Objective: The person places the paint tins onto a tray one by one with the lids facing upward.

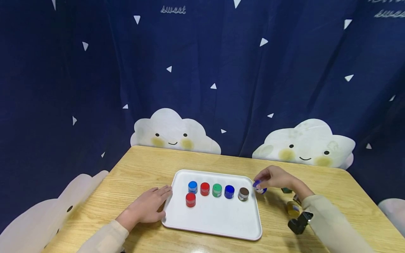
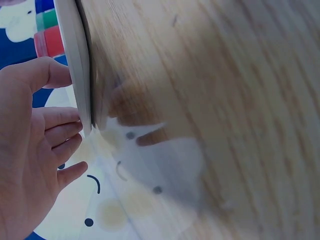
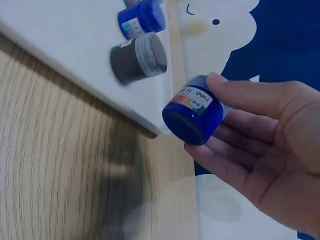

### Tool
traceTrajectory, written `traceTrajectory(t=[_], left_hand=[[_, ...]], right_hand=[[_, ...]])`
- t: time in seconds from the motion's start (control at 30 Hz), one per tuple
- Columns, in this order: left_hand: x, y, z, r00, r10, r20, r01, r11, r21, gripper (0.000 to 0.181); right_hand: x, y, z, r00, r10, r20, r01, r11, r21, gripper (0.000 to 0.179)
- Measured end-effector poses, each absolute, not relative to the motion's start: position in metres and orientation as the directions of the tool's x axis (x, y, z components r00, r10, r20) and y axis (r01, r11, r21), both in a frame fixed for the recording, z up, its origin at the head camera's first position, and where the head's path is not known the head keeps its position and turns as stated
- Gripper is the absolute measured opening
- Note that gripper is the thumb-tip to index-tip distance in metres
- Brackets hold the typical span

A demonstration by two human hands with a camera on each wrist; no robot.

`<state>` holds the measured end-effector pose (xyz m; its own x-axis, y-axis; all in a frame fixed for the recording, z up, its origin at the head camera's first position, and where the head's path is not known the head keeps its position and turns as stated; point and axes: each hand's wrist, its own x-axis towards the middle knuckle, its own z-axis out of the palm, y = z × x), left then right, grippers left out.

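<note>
A blue paint jar [image 3: 192,112] is gripped between the thumb and fingers of my right hand [image 1: 274,177], tilted, by the right edge of a white tray [image 1: 218,221]. My left hand [image 1: 148,205] touches the tray's left rim with its fingers fairly straight. On the tray stand a light blue jar [image 1: 192,187], a red jar [image 1: 205,189], a green jar [image 1: 217,190], a dark blue jar [image 1: 229,192] and a brown jar [image 1: 243,194] in a row. Another red jar [image 1: 191,199] stands in front of the row's left end.
Right of the tray, partly behind the right forearm, are a yellow jar [image 1: 293,208] and a dark green jar [image 1: 286,190] on the wooden table [image 1: 152,161]. A black device [image 1: 300,222] sits at the right wrist. A navy curtain [image 1: 196,70] hangs behind the table.
</note>
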<state>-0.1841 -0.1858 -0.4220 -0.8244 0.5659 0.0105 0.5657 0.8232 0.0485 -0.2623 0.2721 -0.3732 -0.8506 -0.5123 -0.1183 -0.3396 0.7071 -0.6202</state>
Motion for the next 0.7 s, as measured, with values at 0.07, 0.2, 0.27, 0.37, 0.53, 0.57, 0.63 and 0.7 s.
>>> traceTrajectory(t=[0.07, 0.2, 0.27, 0.37, 0.53, 0.57, 0.63, 0.7], left_hand=[[-0.184, -0.186, -0.422, -0.825, 0.566, 0.012, 0.566, 0.823, 0.047, 0.064], [-0.184, -0.186, -0.423, -0.824, 0.566, 0.022, 0.566, 0.824, 0.038, 0.064], [-0.184, -0.186, -0.422, -0.825, 0.565, 0.026, 0.566, 0.824, 0.034, 0.064], [-0.184, -0.186, -0.422, -0.826, 0.563, 0.023, 0.563, 0.825, 0.035, 0.064], [-0.184, -0.185, -0.421, -0.830, 0.558, 0.004, 0.558, 0.828, 0.047, 0.064], [-0.184, -0.185, -0.421, -0.830, 0.558, 0.005, 0.558, 0.829, 0.049, 0.064], [-0.183, -0.185, -0.421, -0.829, 0.559, 0.005, 0.558, 0.828, 0.050, 0.064], [-0.183, -0.185, -0.421, -0.829, 0.559, 0.007, 0.559, 0.828, 0.052, 0.064]], right_hand=[[-0.263, 0.271, -0.373, -0.849, -0.513, -0.125, -0.318, 0.687, -0.653, 0.042], [-0.265, 0.268, -0.374, -0.845, -0.519, -0.130, -0.285, 0.641, -0.712, 0.045], [-0.267, 0.266, -0.376, -0.838, -0.532, -0.119, -0.286, 0.615, -0.735, 0.045], [-0.268, 0.261, -0.380, -0.831, -0.547, -0.104, -0.283, 0.575, -0.767, 0.044], [-0.265, 0.243, -0.385, -0.826, -0.555, -0.097, -0.256, 0.524, -0.812, 0.043], [-0.265, 0.239, -0.385, -0.826, -0.556, -0.099, -0.251, 0.519, -0.817, 0.043], [-0.265, 0.229, -0.386, -0.823, -0.560, -0.099, -0.250, 0.514, -0.821, 0.042], [-0.265, 0.220, -0.387, -0.819, -0.565, -0.098, -0.251, 0.507, -0.825, 0.042]])
